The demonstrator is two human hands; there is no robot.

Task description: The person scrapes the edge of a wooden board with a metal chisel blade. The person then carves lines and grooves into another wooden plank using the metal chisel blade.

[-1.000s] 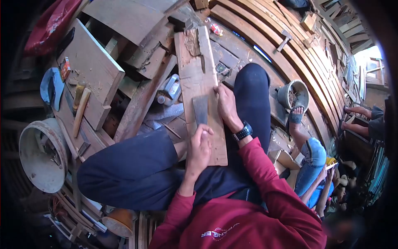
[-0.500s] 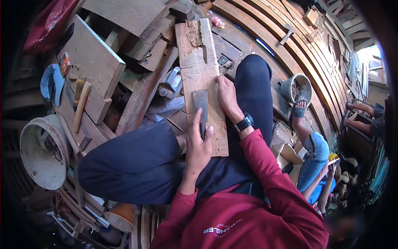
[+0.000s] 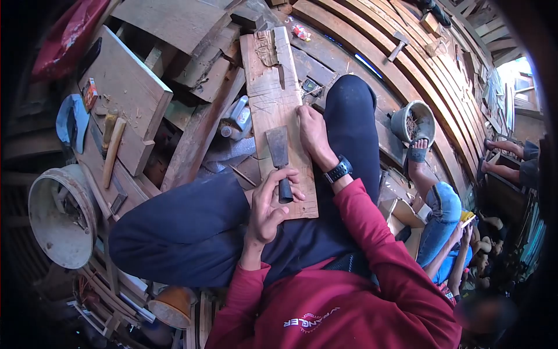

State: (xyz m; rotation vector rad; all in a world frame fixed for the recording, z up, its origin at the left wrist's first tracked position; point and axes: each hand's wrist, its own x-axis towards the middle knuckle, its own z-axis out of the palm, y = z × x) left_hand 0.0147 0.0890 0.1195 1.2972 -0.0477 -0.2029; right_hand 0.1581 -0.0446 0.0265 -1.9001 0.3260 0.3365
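On the near half of a rough wooden plank (image 3: pixel 264 96), between the person's knees, a scraper (image 3: pixel 278 146) lies with its blade pointing away. The blade is flat, dull grey metal, flaring towards a straight edge; its short handle is dark and smooth. The left hand (image 3: pixel 270 203) has its fingers curled around the neck and handle, partly hiding them, with the thumb apart. The right hand (image 3: pixel 315 135), below a black wristwatch (image 3: pixel 339 170), is partly closed on the plank's right edge; its fingertips are hidden.

The plank is pale brown and scored, its far end jagged and eaten into a crumbly hollow. To its left are a translucent plastic jug (image 3: pixel 239 114), a slanting timber (image 3: pixel 203 136), and a wooden-handled tool (image 3: pixel 114 152). A dusty white bucket (image 3: pixel 63 216) stands further left. On the right, beyond the dark-trousered knee (image 3: pixel 351 102), are a hammer (image 3: pixel 399 46), a pail of scraps (image 3: pixel 413 123) and another person's sandalled foot (image 3: pixel 418 149).
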